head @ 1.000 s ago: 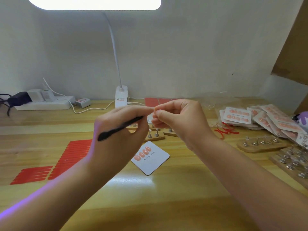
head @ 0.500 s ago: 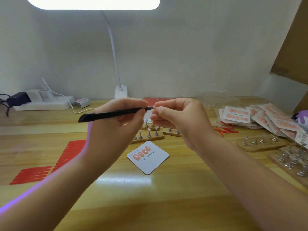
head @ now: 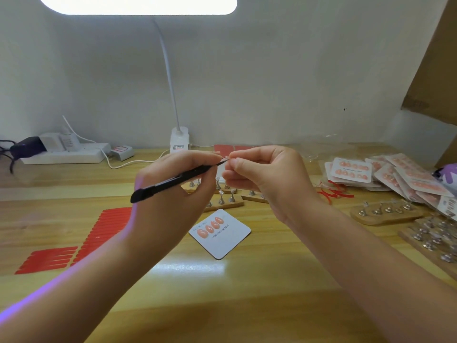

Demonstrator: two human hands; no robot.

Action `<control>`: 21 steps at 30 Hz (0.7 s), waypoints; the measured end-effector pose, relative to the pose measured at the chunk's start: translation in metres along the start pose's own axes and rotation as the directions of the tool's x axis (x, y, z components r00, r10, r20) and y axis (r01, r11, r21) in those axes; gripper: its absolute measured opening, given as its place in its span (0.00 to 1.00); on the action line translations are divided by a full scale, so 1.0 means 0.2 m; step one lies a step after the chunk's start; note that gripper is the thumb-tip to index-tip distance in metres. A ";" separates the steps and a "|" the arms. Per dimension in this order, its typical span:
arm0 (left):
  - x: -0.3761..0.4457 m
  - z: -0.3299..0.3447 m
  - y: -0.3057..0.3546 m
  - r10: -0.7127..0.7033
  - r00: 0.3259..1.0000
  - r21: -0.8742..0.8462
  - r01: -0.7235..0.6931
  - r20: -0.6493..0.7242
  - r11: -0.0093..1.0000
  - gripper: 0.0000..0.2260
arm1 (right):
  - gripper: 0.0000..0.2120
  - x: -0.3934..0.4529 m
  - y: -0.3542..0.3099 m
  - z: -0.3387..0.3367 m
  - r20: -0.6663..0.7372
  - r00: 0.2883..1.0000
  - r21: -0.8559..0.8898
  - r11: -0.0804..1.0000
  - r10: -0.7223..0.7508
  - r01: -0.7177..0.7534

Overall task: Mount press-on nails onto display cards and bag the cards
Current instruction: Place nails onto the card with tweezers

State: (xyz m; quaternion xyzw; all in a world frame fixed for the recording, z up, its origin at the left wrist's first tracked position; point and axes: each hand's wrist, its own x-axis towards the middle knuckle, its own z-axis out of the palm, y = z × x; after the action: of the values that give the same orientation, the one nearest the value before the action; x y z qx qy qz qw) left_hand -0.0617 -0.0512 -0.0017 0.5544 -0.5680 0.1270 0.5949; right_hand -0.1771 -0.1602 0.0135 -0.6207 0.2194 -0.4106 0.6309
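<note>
Black tweezers point(head: 173, 180) gripped in left hand point(head: 173, 194), raised above wooden table point(head: 247, 280), tip meeting the pinched fingertips of right hand point(head: 267, 177); right hand's fingers curled tight, whatever they pinch too small to make out. White display card point(head: 220, 233) with four peach nails point(head: 210, 225) lies flat on table below and between the hands, bagged cards point(head: 385, 174) piled far right. Red strips point(head: 74, 243) lie at left, wooden stands point(head: 385, 212) with metal pegs at right.

bare desk point(head: 247, 293) near; nail stands point(head: 222, 201) crowd behind card point(head: 220, 233).
</note>
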 end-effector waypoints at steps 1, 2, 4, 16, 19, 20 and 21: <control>0.00 0.00 0.00 -0.004 1.000 0.000 0.004 0.005 1.000 0.08 | 0.04 0.00 0.00 0.00 0.001 1.000 -0.003 1.000 -0.001 0.001; 0.00 0.00 0.00 -0.005 1.000 0.004 0.005 0.011 1.000 0.08 | 0.04 0.00 0.00 0.00 0.001 1.000 -0.008 1.000 -0.003 0.003; 0.00 0.00 0.00 -0.014 1.000 0.001 0.014 0.022 1.000 0.09 | 0.04 0.00 0.00 0.00 0.004 1.000 -0.020 1.000 -0.009 0.009; 0.01 0.01 -0.03 0.025 0.999 -0.010 -0.024 0.039 1.000 0.11 | 0.02 -0.01 0.03 0.00 0.046 0.999 -0.082 0.996 -0.022 0.026; -0.01 0.02 -0.04 0.244 0.968 0.121 -0.249 0.058 0.961 0.10 | 0.03 -0.01 0.03 0.01 0.040 0.999 -0.056 0.998 -0.008 0.010; -0.02 0.02 -0.04 0.271 0.960 0.137 -0.278 0.070 0.951 0.10 | 0.03 -0.01 0.03 0.01 0.037 0.999 -0.044 0.999 0.000 0.002; -0.02 0.02 -0.05 0.289 0.954 0.143 -0.298 0.079 0.944 0.09 | 0.03 -0.01 0.03 0.01 0.028 1.000 -0.029 1.000 0.011 -0.010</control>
State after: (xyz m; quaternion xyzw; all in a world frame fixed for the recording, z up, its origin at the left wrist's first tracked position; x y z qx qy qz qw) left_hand -0.0567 -0.0553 -0.0116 0.5113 -0.6494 0.2417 0.5084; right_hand -0.1743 -0.1585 0.0070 -0.6341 0.2196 -0.3954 0.6272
